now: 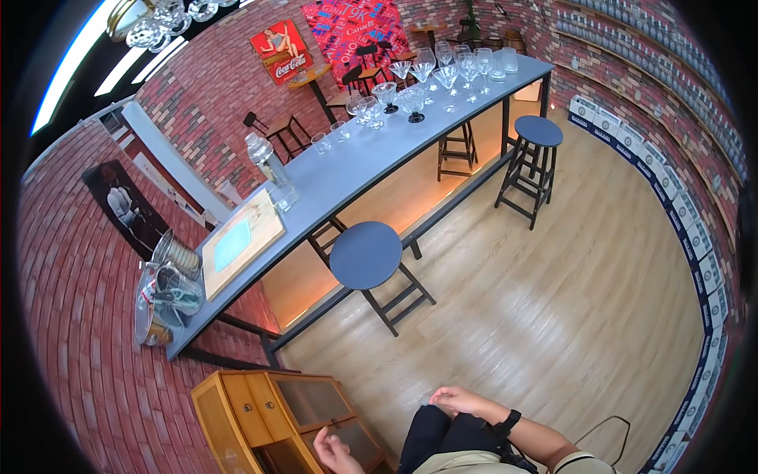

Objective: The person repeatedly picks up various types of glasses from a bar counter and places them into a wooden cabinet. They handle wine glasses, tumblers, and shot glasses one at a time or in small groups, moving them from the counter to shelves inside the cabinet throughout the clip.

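My left hand (336, 451) is at the bottom edge, in front of the glazed doors of a wooden cabinet (254, 415). Its fingers are apart and lightly bent, with nothing in them. Over my dark trousers (427, 435) is my right hand (459, 401), its fingers curled downward. Whether anything lies inside that curl is hidden. A black wristband (508, 422) is on my right wrist. Beyond both hands, a long grey bar table (349, 172) bears cocktail and wine glasses (447, 76), a cocktail shaker (266, 159) and a wooden board (260, 237) with a pale blue mat.
A round stool (366, 256) stands by the table's near side, another stool (538, 131) farther right. A metal bucket (176, 255) and a clear jug (177, 293) crowd the table's left end. White boxes (681, 204) line the right wall below bottle shelves (628, 38).
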The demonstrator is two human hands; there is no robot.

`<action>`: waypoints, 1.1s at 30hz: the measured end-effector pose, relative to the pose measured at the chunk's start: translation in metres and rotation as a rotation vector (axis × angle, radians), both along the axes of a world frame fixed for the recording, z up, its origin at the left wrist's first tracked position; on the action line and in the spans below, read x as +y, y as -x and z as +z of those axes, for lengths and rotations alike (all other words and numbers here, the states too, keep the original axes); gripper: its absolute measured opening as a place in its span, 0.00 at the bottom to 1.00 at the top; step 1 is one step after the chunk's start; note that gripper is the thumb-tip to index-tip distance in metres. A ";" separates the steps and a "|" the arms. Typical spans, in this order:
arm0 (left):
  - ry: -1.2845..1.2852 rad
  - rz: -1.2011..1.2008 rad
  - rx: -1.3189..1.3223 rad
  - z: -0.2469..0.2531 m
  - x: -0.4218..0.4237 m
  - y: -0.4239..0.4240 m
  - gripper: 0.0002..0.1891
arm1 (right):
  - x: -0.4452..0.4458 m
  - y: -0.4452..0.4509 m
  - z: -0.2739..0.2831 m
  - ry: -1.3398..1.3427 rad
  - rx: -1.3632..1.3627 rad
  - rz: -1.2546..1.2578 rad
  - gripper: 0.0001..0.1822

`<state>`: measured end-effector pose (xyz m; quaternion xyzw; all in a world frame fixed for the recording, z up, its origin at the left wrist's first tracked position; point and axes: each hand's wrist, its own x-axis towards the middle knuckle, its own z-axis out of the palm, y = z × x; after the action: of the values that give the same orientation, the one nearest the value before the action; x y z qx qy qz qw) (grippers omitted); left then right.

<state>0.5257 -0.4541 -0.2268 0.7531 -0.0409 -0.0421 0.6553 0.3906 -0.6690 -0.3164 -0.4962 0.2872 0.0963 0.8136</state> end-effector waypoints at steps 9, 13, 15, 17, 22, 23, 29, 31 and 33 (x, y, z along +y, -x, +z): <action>0.187 -0.411 0.086 -0.022 -0.165 -0.107 0.04 | -0.133 -0.055 0.033 0.154 0.022 -0.445 0.09; 0.276 -0.536 0.028 0.013 -0.214 -0.175 0.04 | -0.191 -0.103 0.060 0.173 -0.021 -0.653 0.09; 0.307 -0.451 -0.042 0.032 -0.242 -0.210 0.04 | -0.217 -0.132 0.079 0.187 -0.058 -0.618 0.09; 0.366 -0.413 -0.077 0.068 -0.273 -0.239 0.05 | -0.242 -0.165 0.088 0.212 -0.053 -0.537 0.08; 0.177 -0.730 -0.302 0.107 -0.325 -0.289 0.05 | -0.308 -0.233 0.117 0.173 -0.095 -0.520 0.06; 0.123 -0.798 -0.346 0.113 -0.334 -0.296 0.05 | -0.323 -0.247 0.122 0.187 -0.118 -0.516 0.05; -0.040 -0.881 -0.451 0.132 -0.399 -0.325 0.06 | -0.403 -0.345 0.137 0.183 -0.170 -0.373 0.05; -0.087 -0.922 -0.490 0.139 -0.429 -0.335 0.07 | -0.432 -0.380 0.135 0.175 -0.190 -0.308 0.05; -0.118 -0.932 -0.517 0.141 -0.461 -0.342 0.09 | -0.462 -0.410 0.142 0.175 -0.171 -0.260 0.06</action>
<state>0.8679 -0.9150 -0.0861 0.6762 -0.5288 -0.1439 0.4924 0.8008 -1.1310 -0.1743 -0.5303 0.2860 -0.0779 0.7943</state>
